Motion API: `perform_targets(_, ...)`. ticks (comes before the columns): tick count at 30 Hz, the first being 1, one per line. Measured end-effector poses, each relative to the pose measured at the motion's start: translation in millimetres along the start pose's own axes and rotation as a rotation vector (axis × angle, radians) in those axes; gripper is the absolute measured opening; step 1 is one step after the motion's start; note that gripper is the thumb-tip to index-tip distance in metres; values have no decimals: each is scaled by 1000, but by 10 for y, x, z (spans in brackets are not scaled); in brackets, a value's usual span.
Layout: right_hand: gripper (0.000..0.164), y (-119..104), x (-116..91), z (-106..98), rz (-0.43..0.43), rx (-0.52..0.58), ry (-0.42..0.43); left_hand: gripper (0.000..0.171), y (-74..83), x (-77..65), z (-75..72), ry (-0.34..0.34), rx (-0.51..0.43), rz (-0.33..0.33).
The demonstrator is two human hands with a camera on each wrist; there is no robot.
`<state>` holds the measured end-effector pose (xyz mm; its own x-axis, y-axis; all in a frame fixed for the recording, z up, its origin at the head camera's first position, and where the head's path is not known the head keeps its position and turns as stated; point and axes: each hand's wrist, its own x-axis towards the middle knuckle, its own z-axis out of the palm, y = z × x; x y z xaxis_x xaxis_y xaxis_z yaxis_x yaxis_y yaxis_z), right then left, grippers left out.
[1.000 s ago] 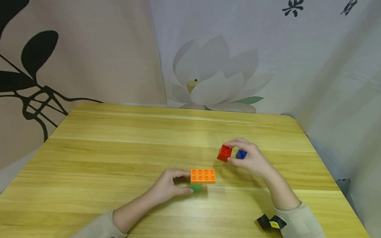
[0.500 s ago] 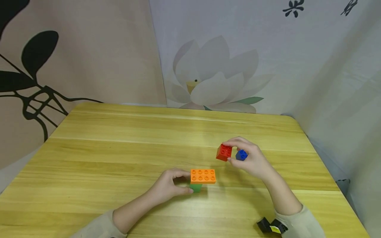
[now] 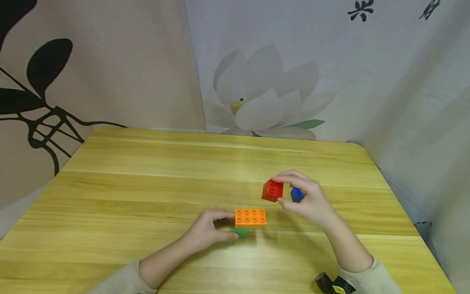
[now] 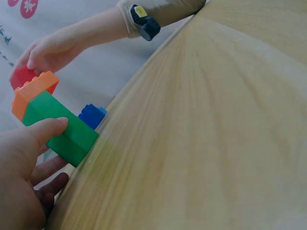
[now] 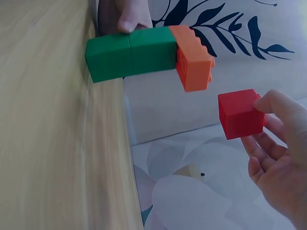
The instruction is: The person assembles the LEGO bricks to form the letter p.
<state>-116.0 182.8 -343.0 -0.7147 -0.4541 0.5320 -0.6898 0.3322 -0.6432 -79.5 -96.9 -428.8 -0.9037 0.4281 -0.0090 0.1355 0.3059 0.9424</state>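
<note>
Since the earlier head frames, we see the red four-stud brick (image 3: 272, 190) shifted slightly left and toward the person, with the right hand (image 3: 310, 204) travelling along; the left hand (image 3: 205, 232) and its stack look unmoved.

Right hand: pinching the red brick between thumb and fingertips, raised off the wooden table (image 3: 165, 171). We get a gap between the red brick and the orange eight-stud brick (image 3: 250, 218) in the right wrist view; near, not touching.

Left hand: thumb and fingers gripping the stack from its left side, thumb around the seam of the greens. We count a lower green brick (image 5: 108, 57) standing on the table, an upper green brick (image 5: 152, 50) on it, orange crosswise on top, overhanging to the right. Stack upright.

We also log a blue brick (image 3: 296, 195) on the table beyond the right hand, partly hidden, seen through the gap between thumb and fingers. Beige sleeves (image 3: 367, 275) on both arms; a black wrist device (image 3: 338, 284) with a yellow label at the right cuff. Behind the table we note a fabric backdrop (image 3: 147, 61) printed with a pale lotus (image 3: 268, 94) and dark leaves (image 3: 49, 61).
</note>
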Motion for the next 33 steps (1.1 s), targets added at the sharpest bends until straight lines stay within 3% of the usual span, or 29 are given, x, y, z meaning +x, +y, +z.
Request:
perform_targets(6,48,-52,11,42,-67,17,18,45,-4,0,-2,1,-7,7)
perform_targets(16,45,-129,9,115,-62,129,-20,44,-1,-4,4,8,0,15)
perform_targets(33,46,-203,-1,245,-111,163,-29,43,5,-7,-1,6,6,14)
